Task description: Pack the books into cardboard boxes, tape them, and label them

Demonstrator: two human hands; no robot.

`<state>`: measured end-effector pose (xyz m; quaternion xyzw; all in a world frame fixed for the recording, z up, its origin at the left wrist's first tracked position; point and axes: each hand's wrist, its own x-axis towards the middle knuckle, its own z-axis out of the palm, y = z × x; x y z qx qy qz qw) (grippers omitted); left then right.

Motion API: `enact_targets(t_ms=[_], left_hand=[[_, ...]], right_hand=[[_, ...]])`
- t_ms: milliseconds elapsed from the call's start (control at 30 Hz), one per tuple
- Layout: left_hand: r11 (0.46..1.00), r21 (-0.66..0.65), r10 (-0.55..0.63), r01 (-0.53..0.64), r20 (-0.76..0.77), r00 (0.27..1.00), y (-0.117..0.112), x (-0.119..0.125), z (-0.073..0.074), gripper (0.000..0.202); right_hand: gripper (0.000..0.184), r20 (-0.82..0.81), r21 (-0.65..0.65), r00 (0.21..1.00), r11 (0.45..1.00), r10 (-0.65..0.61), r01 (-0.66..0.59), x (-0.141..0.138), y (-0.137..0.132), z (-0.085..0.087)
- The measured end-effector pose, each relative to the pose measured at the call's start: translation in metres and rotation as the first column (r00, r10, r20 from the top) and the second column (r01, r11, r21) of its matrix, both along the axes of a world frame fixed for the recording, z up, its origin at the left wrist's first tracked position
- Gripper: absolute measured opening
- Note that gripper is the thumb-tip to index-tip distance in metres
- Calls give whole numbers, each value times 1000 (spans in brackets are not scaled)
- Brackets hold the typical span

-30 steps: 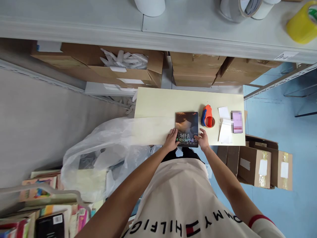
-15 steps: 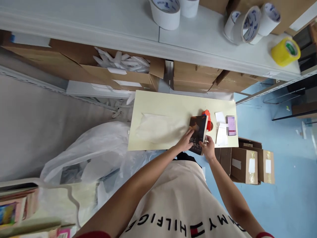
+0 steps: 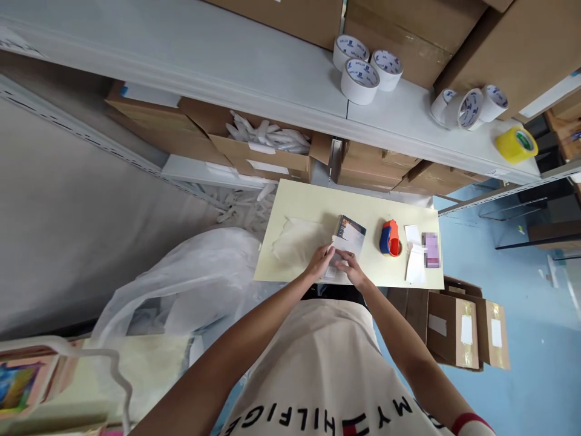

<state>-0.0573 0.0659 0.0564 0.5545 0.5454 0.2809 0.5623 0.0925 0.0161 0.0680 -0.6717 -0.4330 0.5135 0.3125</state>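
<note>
A book (image 3: pixel 354 231) with a pale grey and dark cover lies tilted near the front edge of the light yellow table (image 3: pixel 318 197). My left hand (image 3: pixel 320 261) is closed around its left edge, close to the near end. Across the cover reaches my right hand (image 3: pixel 351 267), fingers apart and pointing towards the left hand; its palm side is hidden. A thin white plastic bag (image 3: pixel 295 239) lies flat to the book's left. Right of the book stands a red and blue tape dispenser (image 3: pixel 390 238).
White papers (image 3: pixel 414 263) and a blurred purple item (image 3: pixel 432 249) occupy the table's right end. Above the far edge runs a grey shelf (image 3: pixel 272 72) with several white tape rolls (image 3: pixel 360 82) and a yellow roll (image 3: pixel 516 144). Cardboard boxes (image 3: pixel 451 330) stand on the floor at right.
The book has moved left, away from the tape dispenser, and its dark cover has given way to a paler face. Both hands moved left with it. The camera view has shifted.
</note>
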Motion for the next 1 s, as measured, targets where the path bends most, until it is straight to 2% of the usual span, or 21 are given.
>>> enact_targets(t_ms=[100,300,367,467,533,600,700,767,867,933,1000], left_hand=[[998,-66,-23,21,-31,999,9,-13,-10,60],[994,-80,59,-76,-197,979,4,-32,-26,51],[995,-28,84,-94,-260,962,-2,-33,-28,44],[996,84,52,-25,-329,943,-8,-25,-33,46],[996,88,22,9,-345,938,-9,-15,-37,47],[999,45,29,-15,-344,938,-8,-6,-42,45],[998,-12,57,-65,-341,938,-5,-3,-48,45],[993,-66,75,-102,-333,940,-3,-6,-50,49],[978,-142,103,-151,-301,948,0,-12,-50,56],[967,-187,120,-170,-253,960,2,-10,-51,57],[956,-235,133,-174,-180,975,2,-1,-53,55]], right_hand=[[48,-14,-40,998,998,58,-58,-11,5,-17],[45,-27,-42,992,991,125,-126,-9,5,-39],[45,-48,-33,992,992,120,-122,-9,6,-44],[43,-67,6,992,994,111,-111,-8,6,-48],[41,-72,18,992,995,104,-102,-4,2,-48],[42,-25,28,999,999,35,-34,6,-6,-47],[49,148,42,969,980,-199,195,24,-24,-47],[57,170,-24,939,951,-298,307,33,-33,-47],[60,-16,-149,949,939,-316,310,36,-35,-47],[56,-137,-150,937,942,-320,300,41,-31,-44],[55,-197,-142,909,928,-366,343,52,-29,-34]])
